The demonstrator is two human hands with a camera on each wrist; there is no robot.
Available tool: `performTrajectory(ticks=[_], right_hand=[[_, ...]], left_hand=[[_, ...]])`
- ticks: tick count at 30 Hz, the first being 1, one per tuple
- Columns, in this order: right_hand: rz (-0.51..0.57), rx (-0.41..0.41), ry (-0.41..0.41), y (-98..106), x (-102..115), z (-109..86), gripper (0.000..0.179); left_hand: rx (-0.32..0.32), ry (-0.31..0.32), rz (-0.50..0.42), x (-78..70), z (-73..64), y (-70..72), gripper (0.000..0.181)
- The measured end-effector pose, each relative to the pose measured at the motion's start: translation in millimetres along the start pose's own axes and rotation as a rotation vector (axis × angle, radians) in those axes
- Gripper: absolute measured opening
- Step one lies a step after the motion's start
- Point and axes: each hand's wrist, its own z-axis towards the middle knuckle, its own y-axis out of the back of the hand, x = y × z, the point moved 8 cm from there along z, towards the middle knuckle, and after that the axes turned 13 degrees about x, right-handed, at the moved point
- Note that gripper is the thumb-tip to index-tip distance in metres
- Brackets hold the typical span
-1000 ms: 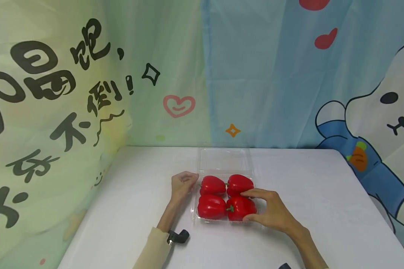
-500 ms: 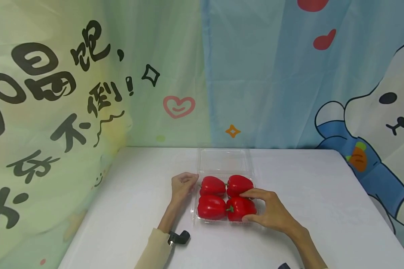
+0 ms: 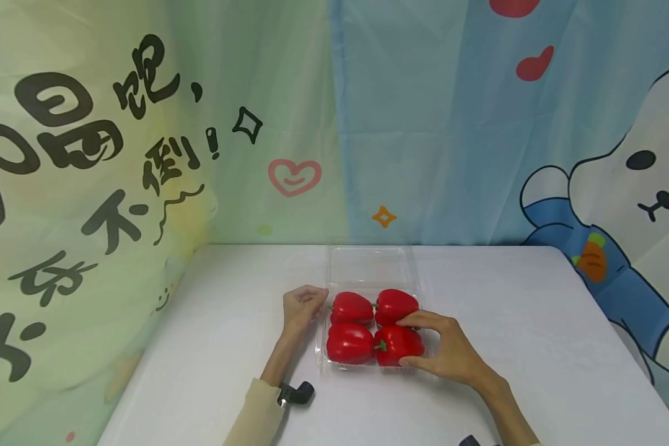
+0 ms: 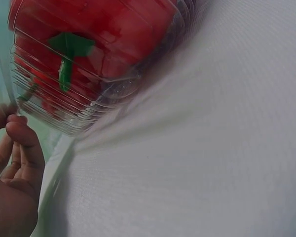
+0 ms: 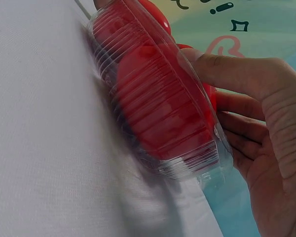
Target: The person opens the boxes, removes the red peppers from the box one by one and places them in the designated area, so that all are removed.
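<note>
A clear plastic clamshell box (image 3: 370,266) lies on the table with its lid folded back, away from the person. Several red bell peppers fill its tray in two rows. My right hand (image 3: 451,347) grips the near right bell pepper (image 3: 399,347), thumb in front and fingers behind; the pepper sits in the tray. In the right wrist view the thumb (image 5: 222,66) overlaps the tray's rim. At the box's far left corner, my left hand (image 3: 303,306) pinches the plastic edge between thumb and finger, also seen beside the ribbed wall (image 4: 69,116) in the left wrist view.
The table (image 3: 535,347) has a white cover. A printed curtain (image 3: 424,124) hangs along its back and left side. A black wrist camera (image 3: 297,393) sits on the left wrist, below the box's near left corner.
</note>
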Motion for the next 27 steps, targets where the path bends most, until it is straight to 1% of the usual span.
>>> performTrajectory(ticks=[7,12,18,27], right_hand=[[0.013,-0.012,0.026,0.1,-0.7,0.5,0.061],[0.034,-0.022,0.045,0.3,-0.6,1.5,0.06],[0.055,-0.035,0.053,-0.3,-2.6,1.5,0.06],[0.12,-0.033,0.06,-1.2,-4.8,1.5,0.06]], left_hand=[[0.0,0.006,0.017,2.2,-0.3,0.5,0.019],[0.002,0.012,0.002,3.8,0.9,0.2,0.019],[0.01,0.019,-0.027,2.2,0.4,-1.0,0.02],[0.016,0.013,-0.032,1.8,0.6,-1.5,0.021]])
